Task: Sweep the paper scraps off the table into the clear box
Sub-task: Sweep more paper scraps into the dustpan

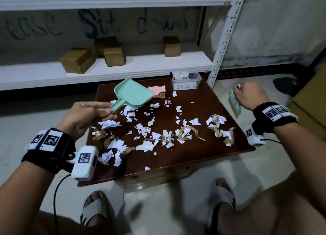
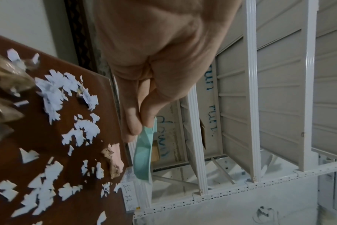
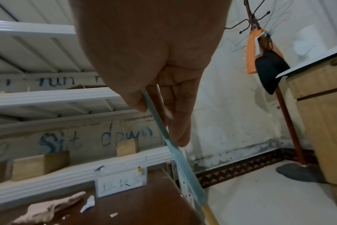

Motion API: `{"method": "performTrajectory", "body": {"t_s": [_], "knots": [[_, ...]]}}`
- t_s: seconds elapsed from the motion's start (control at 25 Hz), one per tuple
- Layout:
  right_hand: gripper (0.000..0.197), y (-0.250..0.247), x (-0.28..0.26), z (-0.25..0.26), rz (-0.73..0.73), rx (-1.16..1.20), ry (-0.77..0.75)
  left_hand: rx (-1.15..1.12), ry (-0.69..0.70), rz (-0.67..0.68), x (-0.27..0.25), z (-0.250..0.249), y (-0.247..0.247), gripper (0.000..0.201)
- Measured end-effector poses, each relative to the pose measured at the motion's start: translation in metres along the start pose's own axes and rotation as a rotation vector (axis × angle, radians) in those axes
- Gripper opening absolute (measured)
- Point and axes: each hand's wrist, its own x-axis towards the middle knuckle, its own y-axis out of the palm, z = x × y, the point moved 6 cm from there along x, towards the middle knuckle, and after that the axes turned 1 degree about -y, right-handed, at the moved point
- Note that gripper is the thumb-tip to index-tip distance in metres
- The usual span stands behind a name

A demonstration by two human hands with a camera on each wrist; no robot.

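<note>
White paper scraps (image 1: pixel 146 128) and crumpled bits of tape lie all over the dark brown table (image 1: pixel 202 155). The clear box (image 1: pixel 185 83), with a handwritten label, stands at the table's far right corner. My left hand (image 1: pixel 109 109) pinches the handle of a mint-green dustpan (image 1: pixel 134 95), held tilted above the far left of the table. The left wrist view shows the dustpan (image 2: pixel 142 153) edge-on under the left hand (image 2: pixel 140 126). My right hand (image 1: pixel 237 91) grips a small teal brush (image 1: pixel 235 105) just beyond the table's right edge. The brush (image 3: pixel 175 152) runs down from the right hand (image 3: pixel 160 124).
A pink sheet (image 1: pixel 157 89) lies behind the dustpan. A white metal shelf (image 1: pixel 105 70) with cardboard boxes (image 1: pixel 77 60) stands behind the table. A wooden cabinet (image 1: pixel 310 104) is at the right, a coat stand (image 3: pixel 287 121) in the corner. Sandalled feet (image 1: pixel 95 210) sit below the near edge.
</note>
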Motion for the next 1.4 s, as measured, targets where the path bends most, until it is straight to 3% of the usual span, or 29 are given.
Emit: {"method": "performTrajectory", "body": {"t_s": [0.24,0.48,0.6,0.8,1.04,1.2,1.4], "knots": [[0.035,0.032,-0.035,-0.006,0.153,-0.115,-0.017,0.097,-0.065,-0.016,-0.009,0.023,-0.025,0.019],[0.031,0.038,-0.032,0.039,0.094,-0.132,-0.025,0.094,-0.041,-0.101,-0.003,0.013,-0.055,0.023],[0.036,0.028,-0.022,0.062,-0.007,-0.122,-0.051,0.069,0.0,-0.128,0.0,-0.004,-0.067,0.022],[0.038,-0.001,-0.019,0.117,-0.2,0.235,-0.145,0.018,0.065,-0.122,0.006,-0.029,-0.069,0.023],[0.04,0.019,-0.019,0.19,-0.181,0.447,-0.282,-0.038,0.049,-0.111,0.011,-0.033,-0.057,0.02],[0.043,0.027,-0.008,0.194,-0.16,0.56,-0.194,-0.046,0.04,-0.113,0.012,-0.021,-0.059,0.018],[0.044,0.027,0.016,0.162,-0.203,0.732,-0.036,0.067,-0.039,-0.087,0.018,0.012,-0.063,0.019]]}}
